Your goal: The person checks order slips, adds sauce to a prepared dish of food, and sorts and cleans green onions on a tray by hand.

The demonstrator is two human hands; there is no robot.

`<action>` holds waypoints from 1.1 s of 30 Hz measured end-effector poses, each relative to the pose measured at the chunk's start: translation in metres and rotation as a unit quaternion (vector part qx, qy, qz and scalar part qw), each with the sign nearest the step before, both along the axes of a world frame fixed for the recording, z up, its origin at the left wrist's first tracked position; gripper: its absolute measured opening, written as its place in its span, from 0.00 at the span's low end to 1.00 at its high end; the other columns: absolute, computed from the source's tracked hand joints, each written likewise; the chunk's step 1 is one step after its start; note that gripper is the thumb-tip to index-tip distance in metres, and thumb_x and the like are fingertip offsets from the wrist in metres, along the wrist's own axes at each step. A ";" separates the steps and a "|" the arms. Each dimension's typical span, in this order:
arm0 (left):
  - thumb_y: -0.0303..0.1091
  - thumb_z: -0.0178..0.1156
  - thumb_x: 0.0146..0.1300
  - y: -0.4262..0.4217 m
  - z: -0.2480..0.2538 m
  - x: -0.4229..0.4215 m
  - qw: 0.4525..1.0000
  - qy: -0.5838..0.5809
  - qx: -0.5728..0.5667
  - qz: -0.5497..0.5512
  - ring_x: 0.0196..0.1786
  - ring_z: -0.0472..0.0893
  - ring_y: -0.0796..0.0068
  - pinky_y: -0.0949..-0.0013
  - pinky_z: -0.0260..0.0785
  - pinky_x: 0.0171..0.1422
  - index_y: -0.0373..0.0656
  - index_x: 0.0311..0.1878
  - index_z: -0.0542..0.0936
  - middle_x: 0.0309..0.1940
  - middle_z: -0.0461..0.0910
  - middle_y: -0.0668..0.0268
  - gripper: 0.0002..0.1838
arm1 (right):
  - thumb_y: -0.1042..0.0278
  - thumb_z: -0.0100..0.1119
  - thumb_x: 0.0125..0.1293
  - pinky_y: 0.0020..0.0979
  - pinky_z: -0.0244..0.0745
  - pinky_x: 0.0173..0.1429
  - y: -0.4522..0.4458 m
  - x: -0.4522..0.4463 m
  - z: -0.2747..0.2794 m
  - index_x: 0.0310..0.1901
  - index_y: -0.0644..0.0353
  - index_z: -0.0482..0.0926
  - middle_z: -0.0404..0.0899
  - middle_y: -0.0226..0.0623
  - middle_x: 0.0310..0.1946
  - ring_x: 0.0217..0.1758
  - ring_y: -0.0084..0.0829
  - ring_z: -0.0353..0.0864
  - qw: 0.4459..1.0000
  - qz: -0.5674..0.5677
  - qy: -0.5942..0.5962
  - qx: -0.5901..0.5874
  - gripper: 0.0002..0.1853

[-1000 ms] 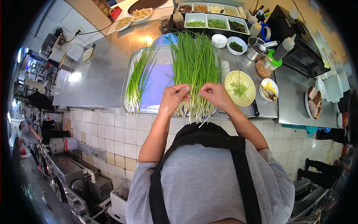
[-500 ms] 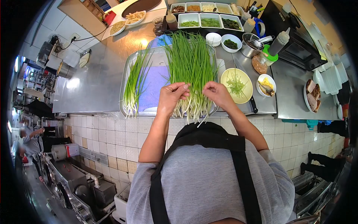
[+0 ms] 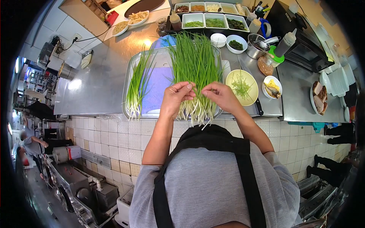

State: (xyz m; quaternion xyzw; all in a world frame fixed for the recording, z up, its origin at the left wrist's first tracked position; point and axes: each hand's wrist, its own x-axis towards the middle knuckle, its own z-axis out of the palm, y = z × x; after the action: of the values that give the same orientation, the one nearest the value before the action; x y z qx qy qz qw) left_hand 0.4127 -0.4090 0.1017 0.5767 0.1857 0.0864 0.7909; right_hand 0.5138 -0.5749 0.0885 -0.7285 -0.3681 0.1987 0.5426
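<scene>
A thick pile of green onions [image 3: 195, 60] lies on a metal tray [image 3: 126, 76], white root ends toward me and over the near rim. Above those white ends, my left hand [image 3: 177, 98] is closed in a pinch that appears to have a thin green onion in it. Facing it, my right hand [image 3: 220, 95] is closed too, thumb against fingers; anything it pinches is too small to make out. A smaller bunch of green onions [image 3: 137, 87] lies apart at the tray's left. Right of my right hand, a yellow bowl [image 3: 254, 89] holds thin green scraps.
Beside the yellow bowl lies a black-handled knife [image 3: 259, 107]. Further right are a small bowl of food scraps [image 3: 272, 86] and a plate of meat [image 3: 318, 97]. Containers of toppings [image 3: 215, 22] line the back. Another person [image 3: 32, 142] stands far left.
My right hand has moved left, closer to my left hand. My left hand has barely shifted. The person at far left has moved an arm.
</scene>
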 end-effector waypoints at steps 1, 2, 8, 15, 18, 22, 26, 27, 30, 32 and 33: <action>0.32 0.56 0.62 -0.001 0.001 0.000 1.000 -0.001 -0.010 -0.004 0.32 0.79 0.78 0.78 0.73 0.37 0.35 0.42 0.79 0.32 0.80 0.64 0.10 | 0.65 0.59 0.58 0.28 0.68 0.30 0.002 0.000 -0.004 0.33 0.63 0.78 0.76 0.33 0.23 0.25 0.24 0.73 0.999 0.019 0.046 0.022 0.09; 0.32 0.56 0.62 -0.001 0.002 0.001 1.000 -0.001 -0.010 -0.005 0.32 0.79 0.78 0.78 0.73 0.37 0.35 0.42 0.78 0.32 0.80 0.64 0.10 | 0.65 0.59 0.59 0.26 0.66 0.29 0.003 -0.001 -0.007 0.33 0.64 0.78 0.75 0.31 0.22 0.24 0.22 0.71 0.996 0.033 0.080 0.028 0.09; 0.32 0.56 0.62 -0.002 0.003 0.003 1.000 -0.008 -0.015 -0.005 0.31 0.79 0.78 0.78 0.73 0.36 0.34 0.43 0.78 0.31 0.80 0.64 0.11 | 0.64 0.59 0.60 0.18 0.62 0.25 0.003 -0.003 -0.009 0.31 0.63 0.78 0.72 0.23 0.20 0.21 0.13 0.67 0.975 0.060 0.213 0.035 0.09; 0.31 0.57 0.61 -0.005 0.001 0.006 0.999 -0.014 -0.031 0.008 0.31 0.80 0.78 0.78 0.74 0.34 0.36 0.43 0.79 0.31 0.80 0.64 0.10 | 0.65 0.61 0.60 0.17 0.61 0.26 -0.002 0.000 -0.010 0.32 0.61 0.78 0.72 0.22 0.20 0.22 0.13 0.67 0.971 0.057 0.233 0.019 0.08; 0.30 0.58 0.61 -0.008 0.000 0.008 0.999 -0.009 -0.039 0.019 0.31 0.80 0.77 0.77 0.74 0.34 0.36 0.42 0.79 0.31 0.80 0.63 0.09 | 0.64 0.61 0.59 0.17 0.61 0.27 -0.003 0.001 -0.012 0.32 0.62 0.78 0.72 0.23 0.20 0.22 0.13 0.67 0.966 0.065 0.250 0.018 0.09; 0.29 0.58 0.61 -0.008 -0.003 0.012 0.996 -0.024 -0.064 0.049 0.31 0.81 0.76 0.77 0.75 0.34 0.36 0.41 0.78 0.32 0.81 0.62 0.08 | 0.64 0.62 0.59 0.17 0.61 0.27 -0.009 0.003 -0.012 0.32 0.61 0.78 0.72 0.23 0.20 0.22 0.13 0.67 0.957 0.067 0.281 0.006 0.09; 0.28 0.57 0.61 -0.010 -0.002 0.016 0.994 -0.033 -0.072 0.070 0.32 0.82 0.73 0.76 0.76 0.34 0.35 0.41 0.78 0.32 0.81 0.61 0.07 | 0.65 0.62 0.58 0.17 0.60 0.27 -0.012 0.000 -0.007 0.33 0.61 0.78 0.72 0.23 0.20 0.22 0.13 0.67 0.951 0.064 0.303 0.014 0.08; 0.28 0.57 0.61 -0.011 -0.001 0.017 0.994 -0.033 -0.075 0.072 0.32 0.82 0.73 0.76 0.76 0.34 0.35 0.41 0.78 0.32 0.80 0.61 0.07 | 0.65 0.62 0.58 0.17 0.60 0.27 -0.012 -0.001 -0.008 0.33 0.61 0.78 0.72 0.23 0.20 0.23 0.13 0.67 0.952 0.062 0.301 0.017 0.09; 0.28 0.57 0.61 -0.016 -0.002 0.021 0.993 -0.046 -0.082 0.072 0.33 0.82 0.71 0.75 0.77 0.35 0.35 0.40 0.78 0.32 0.80 0.61 0.07 | 0.63 0.64 0.57 0.17 0.62 0.26 -0.014 0.000 -0.013 0.33 0.62 0.79 0.73 0.23 0.21 0.22 0.13 0.68 0.954 0.061 0.293 0.020 0.10; 0.28 0.57 0.61 -0.018 -0.001 0.022 0.992 -0.057 -0.085 0.077 0.33 0.82 0.71 0.75 0.77 0.35 0.35 0.40 0.78 0.32 0.80 0.61 0.07 | 0.63 0.64 0.57 0.17 0.61 0.26 -0.017 0.002 -0.012 0.33 0.62 0.79 0.73 0.23 0.21 0.22 0.13 0.68 0.952 0.058 0.299 0.023 0.10; 0.28 0.57 0.61 -0.019 0.000 0.022 0.991 -0.062 -0.086 0.081 0.34 0.82 0.71 0.75 0.77 0.35 0.35 0.40 0.78 0.32 0.80 0.60 0.07 | 0.65 0.63 0.57 0.17 0.60 0.27 -0.018 0.003 -0.009 0.33 0.62 0.78 0.72 0.23 0.21 0.22 0.13 0.67 0.949 0.054 0.308 0.026 0.09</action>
State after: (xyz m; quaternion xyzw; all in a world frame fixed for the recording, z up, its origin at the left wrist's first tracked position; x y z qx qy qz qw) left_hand 0.4352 -0.4278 0.1015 0.4832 0.1895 0.1697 0.8378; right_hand 0.5165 -0.5931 0.0792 -0.5963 -0.2266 0.4331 0.6367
